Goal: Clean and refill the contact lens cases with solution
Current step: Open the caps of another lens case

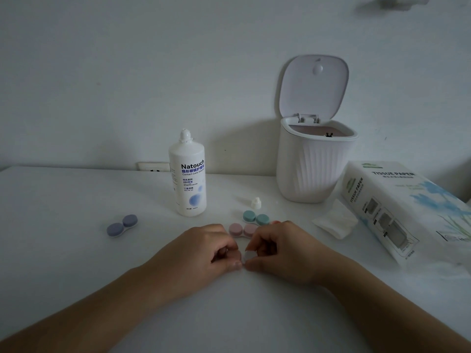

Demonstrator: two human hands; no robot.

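My left hand (211, 248) and my right hand (280, 250) meet at the table's middle, fingers curled. Between their fingertips they pinch a small pale lens case (247, 256), which is mostly hidden by the fingers. Just behind the hands lies a pink lens case (240, 230) with both caps on. A green lens case (256, 217) sits behind it, also capped. A purple lens case (121, 225) lies apart at the left. The white solution bottle (187, 174) stands upright with its nozzle bare. Its small white cap (256, 203) stands on the table to the right.
A white ribbed bin (314, 159) with its lid raised stands at the back right. A tissue paper pack (407, 207) lies at the right, with a folded tissue (334, 222) beside it. A wall socket (153, 166) sits behind the bottle.
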